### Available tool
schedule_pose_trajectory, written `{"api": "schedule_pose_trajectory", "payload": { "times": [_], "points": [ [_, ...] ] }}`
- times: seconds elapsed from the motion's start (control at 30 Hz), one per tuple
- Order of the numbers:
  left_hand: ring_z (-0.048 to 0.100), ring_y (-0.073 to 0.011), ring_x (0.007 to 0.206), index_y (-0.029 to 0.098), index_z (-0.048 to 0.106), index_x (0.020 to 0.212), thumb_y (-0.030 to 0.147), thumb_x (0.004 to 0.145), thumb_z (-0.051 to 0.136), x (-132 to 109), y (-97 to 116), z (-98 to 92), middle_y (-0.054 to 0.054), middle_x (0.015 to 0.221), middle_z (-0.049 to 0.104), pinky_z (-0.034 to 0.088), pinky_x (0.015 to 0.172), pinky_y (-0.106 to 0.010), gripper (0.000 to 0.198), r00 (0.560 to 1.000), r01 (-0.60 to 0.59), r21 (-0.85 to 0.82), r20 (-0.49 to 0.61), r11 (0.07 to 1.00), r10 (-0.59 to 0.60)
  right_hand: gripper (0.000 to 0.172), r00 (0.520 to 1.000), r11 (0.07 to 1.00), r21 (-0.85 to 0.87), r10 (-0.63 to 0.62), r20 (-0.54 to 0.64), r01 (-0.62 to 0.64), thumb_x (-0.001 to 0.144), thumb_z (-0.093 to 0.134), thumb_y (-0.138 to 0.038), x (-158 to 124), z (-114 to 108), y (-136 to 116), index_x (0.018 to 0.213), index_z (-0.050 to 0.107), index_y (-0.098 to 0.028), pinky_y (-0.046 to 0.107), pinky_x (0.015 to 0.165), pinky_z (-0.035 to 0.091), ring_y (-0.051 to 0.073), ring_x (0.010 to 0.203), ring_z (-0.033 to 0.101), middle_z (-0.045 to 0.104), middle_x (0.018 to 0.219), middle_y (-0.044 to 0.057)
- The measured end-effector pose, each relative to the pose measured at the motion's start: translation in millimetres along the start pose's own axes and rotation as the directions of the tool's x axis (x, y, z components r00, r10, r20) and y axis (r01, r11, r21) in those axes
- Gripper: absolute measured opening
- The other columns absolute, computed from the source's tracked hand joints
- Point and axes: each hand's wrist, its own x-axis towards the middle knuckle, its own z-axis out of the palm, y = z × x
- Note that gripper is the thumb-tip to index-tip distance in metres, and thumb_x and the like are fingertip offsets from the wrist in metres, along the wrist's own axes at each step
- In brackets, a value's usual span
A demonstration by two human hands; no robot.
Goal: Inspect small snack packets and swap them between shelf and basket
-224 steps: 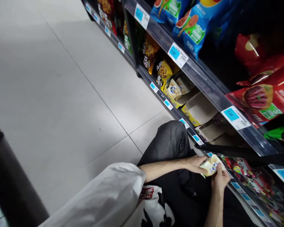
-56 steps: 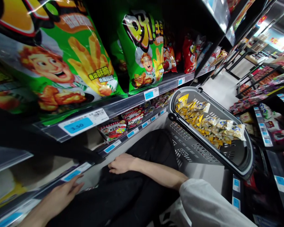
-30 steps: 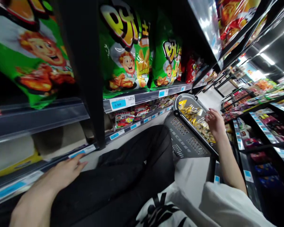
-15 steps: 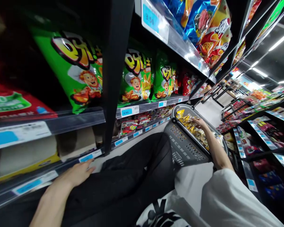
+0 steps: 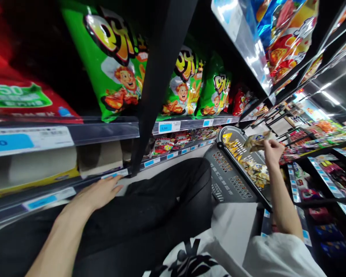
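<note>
Above the grey shopping basket (image 5: pixel 223 173), my right hand (image 5: pixel 273 151) pinches a small snack packet (image 5: pixel 258 141), whose wrapper is pale gold with a bit of blue. More small packets (image 5: pixel 255 172) in yellow and beige lie inside the basket, below that hand. My left hand (image 5: pixel 102 192) is stretched out flat with nothing in it, by the dark trouser leg and the lowest shelf edge. Whether it touches the shelf edge I cannot tell. Large green snack bags (image 5: pixel 118 77) stand on the shelf above my left hand.
A black shelf post (image 5: pixel 158 77) rises between the green bags. Red snack bags (image 5: pixel 31 98) are at the left, and cardboard boxes (image 5: pixel 99 157) sit on the lowest shelf. Small red packets (image 5: pixel 164 145) lie beyond the post. Another stocked shelf (image 5: pixel 328 169) runs along the right.
My right hand has risen out of the basket and now holds a snack packet above it. My left hand stays beside the lowest shelf. The view has shifted a little.
</note>
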Motion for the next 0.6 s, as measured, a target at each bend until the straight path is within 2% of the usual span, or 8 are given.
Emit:
{"api": "schedule_pose_trajectory", "payload": {
  "times": [0.1,0.17,0.23,0.3,0.37,0.47,0.53,0.6],
  "points": [
    [0.069,-0.0312,0.115,0.009,0.052,0.144,0.039,0.094,0.036,-4.9,13.7,-10.1,-0.017,0.125,0.072,0.05,0.102,-0.04,0.06,0.999,-0.05,-0.1,-0.008,0.994,0.05,0.025,0.994,0.944,0.315,-0.106,0.017,0.095,0.07,0.075,-0.029,-20.8,-13.0,-43.9,0.056,0.058,-0.019,0.027,0.061,0.038,0.012,0.061,0.045,0.05,0.061,-0.003],
    [0.071,-0.0288,0.109,0.012,0.054,0.142,0.042,0.093,0.04,-8.4,24.9,-15.7,-0.014,0.119,0.075,0.051,0.099,-0.038,0.06,0.995,-0.101,-0.206,-0.026,0.973,0.098,0.026,0.978,0.855,0.518,-0.091,0.189,-0.021,0.071,0.08,-0.028,-43.3,-18.9,-76.5,0.056,0.06,-0.019,0.028,0.062,0.042,0.013,0.063,0.049,0.053,0.065,-0.002],
    [0.071,-0.0282,0.105,0.016,0.058,0.138,0.05,0.092,0.044,-11.8,36.7,-20.1,-0.011,0.114,0.076,0.053,0.095,-0.037,0.059,0.991,-0.134,-0.311,-0.061,0.941,0.121,0.03,0.906,0.777,0.612,-0.142,0.399,-0.148,0.072,0.082,-0.028,-67.7,-20.3,-105.3,0.054,0.06,-0.019,0.027,0.059,0.041,0.013,0.063,0.05,0.055,0.066,-0.001],
    [0.07,-0.0281,0.103,0.019,0.061,0.133,0.058,0.093,0.046,-14.8,48.1,-23.2,-0.01,0.111,0.075,0.053,0.093,-0.037,0.058,0.987,-0.152,-0.42,-0.103,0.895,0.119,0.029,0.77,0.744,0.648,-0.314,0.555,-0.164,0.075,0.082,-0.027,-90.3,-13.2,-127.7,0.055,0.063,-0.02,0.027,0.058,0.04,0.014,0.064,0.053,0.059,0.067,0.0],
    [0.07,-0.0274,0.105,0.02,0.063,0.13,0.062,0.095,0.047,-16.3,57.7,-24.9,-0.01,0.112,0.075,0.053,0.094,-0.036,0.057,0.982,-0.187,-0.564,-0.123,0.804,0.142,0.027,0.563,0.721,0.673,-0.492,0.664,-0.165,0.079,0.081,-0.026,-110.1,5.4,-144.6,0.057,0.065,-0.02,0.027,0.057,0.041,0.014,0.063,0.054,0.061,0.067,0.001],
    [0.069,-0.0279,0.109,0.018,0.06,0.131,0.063,0.097,0.044,-14.7,64.2,-24.2,-0.014,0.116,0.073,0.055,0.093,-0.037,0.059,0.962,-0.212,-0.825,-0.081,0.523,0.261,0.027,0.265,0.685,0.691,-0.639,0.722,-0.231,0.082,0.079,-0.027,-139.0,54.4,-163.2,0.059,0.066,-0.019,0.027,0.057,0.042,0.013,0.063,0.055,0.06,0.068,0.001],
    [0.069,-0.0288,0.109,0.016,0.058,0.133,0.066,0.097,0.044,-12.3,63.1,-22.4,-0.017,0.116,0.072,0.057,0.09,-0.038,0.063,0.941,-0.158,-0.928,-0.039,0.339,0.335,0.026,0.136,0.667,0.689,-0.683,0.717,-0.282,0.082,0.079,-0.03,-161.1,95.9,-171.3,0.061,0.068,-0.018,0.026,0.057,0.039,0.012,0.063,0.053,0.058,0.069,0.0],
    [0.069,-0.0286,0.108,0.015,0.057,0.135,0.065,0.093,0.054,-10.4,59.9,-20.6,-0.018,0.117,0.071,0.057,0.088,-0.037,0.065,0.932,-0.125,-0.948,-0.011,0.292,0.363,0.028,0.069,0.656,0.671,-0.695,0.715,-0.345,0.08,0.081,-0.033,-185.9,138.5,-175.4,0.06,0.069,-0.018,0.026,0.056,0.036,0.011,0.062,0.049,0.055,0.067,0.0]
  ]
}}
